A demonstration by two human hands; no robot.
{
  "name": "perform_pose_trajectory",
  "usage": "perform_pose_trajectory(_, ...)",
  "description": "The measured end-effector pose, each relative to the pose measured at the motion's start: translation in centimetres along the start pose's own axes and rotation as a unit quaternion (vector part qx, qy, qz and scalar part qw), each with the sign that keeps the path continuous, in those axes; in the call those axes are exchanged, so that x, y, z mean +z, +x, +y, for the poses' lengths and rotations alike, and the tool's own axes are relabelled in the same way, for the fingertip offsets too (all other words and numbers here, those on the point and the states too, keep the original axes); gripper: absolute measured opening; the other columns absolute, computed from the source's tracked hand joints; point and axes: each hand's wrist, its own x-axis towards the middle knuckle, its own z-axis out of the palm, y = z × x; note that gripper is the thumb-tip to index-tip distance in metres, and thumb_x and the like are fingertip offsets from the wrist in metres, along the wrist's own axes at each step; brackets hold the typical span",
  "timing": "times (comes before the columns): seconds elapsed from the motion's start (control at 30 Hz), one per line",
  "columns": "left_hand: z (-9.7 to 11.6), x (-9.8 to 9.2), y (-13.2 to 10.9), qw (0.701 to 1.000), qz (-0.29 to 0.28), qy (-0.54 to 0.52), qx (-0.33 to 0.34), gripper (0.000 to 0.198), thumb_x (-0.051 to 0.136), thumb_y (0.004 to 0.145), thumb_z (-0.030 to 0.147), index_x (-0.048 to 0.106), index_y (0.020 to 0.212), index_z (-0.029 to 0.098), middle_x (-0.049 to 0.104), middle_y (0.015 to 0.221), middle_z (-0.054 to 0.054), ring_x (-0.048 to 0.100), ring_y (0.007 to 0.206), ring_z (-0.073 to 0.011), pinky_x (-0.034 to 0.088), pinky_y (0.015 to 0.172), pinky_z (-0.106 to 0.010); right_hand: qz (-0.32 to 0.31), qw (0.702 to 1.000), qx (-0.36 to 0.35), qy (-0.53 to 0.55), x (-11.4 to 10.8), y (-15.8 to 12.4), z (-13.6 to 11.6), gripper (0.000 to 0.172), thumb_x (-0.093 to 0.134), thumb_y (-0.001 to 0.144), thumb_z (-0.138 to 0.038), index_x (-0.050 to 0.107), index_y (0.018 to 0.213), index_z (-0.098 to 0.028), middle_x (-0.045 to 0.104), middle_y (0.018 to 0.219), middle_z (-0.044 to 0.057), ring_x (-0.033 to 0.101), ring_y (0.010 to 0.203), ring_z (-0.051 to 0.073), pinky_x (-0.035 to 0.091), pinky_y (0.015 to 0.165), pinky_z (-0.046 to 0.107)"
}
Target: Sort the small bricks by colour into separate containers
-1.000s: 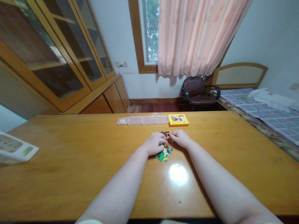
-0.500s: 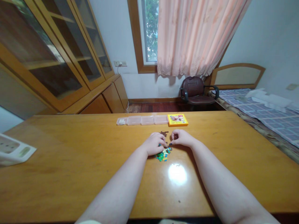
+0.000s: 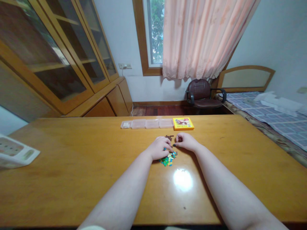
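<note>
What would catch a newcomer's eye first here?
Probably the colourful pile of pieces on the wooden table, partly covered by the left hand, with the right hand close by. Farther back, a bright yellow box stands out at the right end of the row of clear trays.

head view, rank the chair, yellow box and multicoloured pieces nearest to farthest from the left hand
1. Multicoloured pieces: close by the left hand
2. Yellow box: near the far edge of the table, rightward
3. Chair: beyond the table, farther right
</note>
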Motion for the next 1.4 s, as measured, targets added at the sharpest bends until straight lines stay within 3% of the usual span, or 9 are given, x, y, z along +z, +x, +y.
perform_pose_trajectory(0.13,0.0,-0.2,0.0,1.000,-0.006,0.003,-0.001,0.026,0.056,0.070,0.016,0.075,0.082,0.029,0.063,0.091,-0.001,0.053,0.093,-0.0185,0.037,0.088,-0.033,-0.016,0.999,0.012,0.043,0.0,0.1,0.3,0.018,0.068,0.066,-0.031,0.059,0.070,-0.015,0.058,0.062,-0.002,0.048,0.056,0.010,0.036,0.053,0.021)
perform_pose_trajectory(0.27,0.1,-0.5,-0.1,1.000,-0.008,0.007,-0.005,0.026,0.056,0.070,0.016,0.075,0.083,0.029,0.064,0.089,-0.001,0.053,0.089,-0.0181,0.037,0.087,-0.034,0.009,0.998,0.017,0.065,0.2,0.2,0.5,0.018,0.067,0.068,-0.029,0.063,0.077,-0.014,0.059,0.065,0.000,0.051,0.059,0.011,0.039,0.055,0.022)
perform_pose_trajectory(0.4,-0.1,-0.7,-0.3,1.000,0.010,-0.003,0.006,0.025,0.056,0.070,0.016,0.075,0.083,0.028,0.064,0.090,-0.001,0.053,0.090,-0.0177,0.037,0.087,-0.033,0.011,0.998,0.009,0.061,0.3,0.3,1.1,0.027,0.071,0.062,-0.023,0.066,0.087,-0.015,0.058,0.069,-0.001,0.050,0.062,0.011,0.039,0.057,0.022)
perform_pose_trajectory(0.63,-0.3,-0.6,-0.2,0.999,0.001,-0.029,0.025,0.020,0.057,0.070,0.015,0.074,0.072,0.025,0.063,0.086,0.000,0.054,0.086,-0.0158,0.037,0.085,-0.031,-0.076,0.985,-0.002,0.155,-0.4,0.1,1.2,0.042,0.073,0.058,-0.023,0.064,0.098,-0.014,0.051,0.069,-0.004,0.047,0.063,0.010,0.039,0.059,0.022)
perform_pose_trajectory(0.8,-0.2,-0.5,-0.2,1.000,-0.006,-0.011,0.003,0.024,0.057,0.069,0.015,0.075,0.078,0.027,0.064,0.087,-0.001,0.054,0.089,-0.0175,0.037,0.084,-0.032,-0.117,0.989,-0.026,0.089,-0.9,-0.5,0.1,0.035,0.078,0.053,-0.027,0.062,0.082,-0.015,0.055,0.071,-0.002,0.048,0.064,0.011,0.039,0.060,0.023)
perform_pose_trajectory(0.97,-0.3,-0.4,-0.1,1.000,-0.006,0.006,-0.014,0.028,0.055,0.069,0.014,0.075,0.084,0.027,0.065,0.091,-0.001,0.054,0.090,-0.0179,0.038,0.084,-0.033,-0.106,0.994,-0.027,0.021,-1.1,-0.5,-0.3,0.029,0.076,0.052,-0.023,0.059,0.074,-0.016,0.058,0.071,-0.002,0.049,0.065,0.011,0.038,0.061,0.022)
perform_pose_trajectory(1.4,-0.3,-0.4,-0.1,0.999,0.025,0.011,-0.027,0.032,0.052,0.070,0.014,0.073,0.092,0.025,0.062,0.099,-0.002,0.053,0.095,-0.0188,0.038,0.089,-0.033,-0.032,0.999,0.023,0.007,0.1,-0.1,-0.8,0.020,0.070,0.063,-0.029,0.054,0.066,-0.017,0.053,0.059,-0.005,0.045,0.055,0.010,0.031,0.052,0.021)
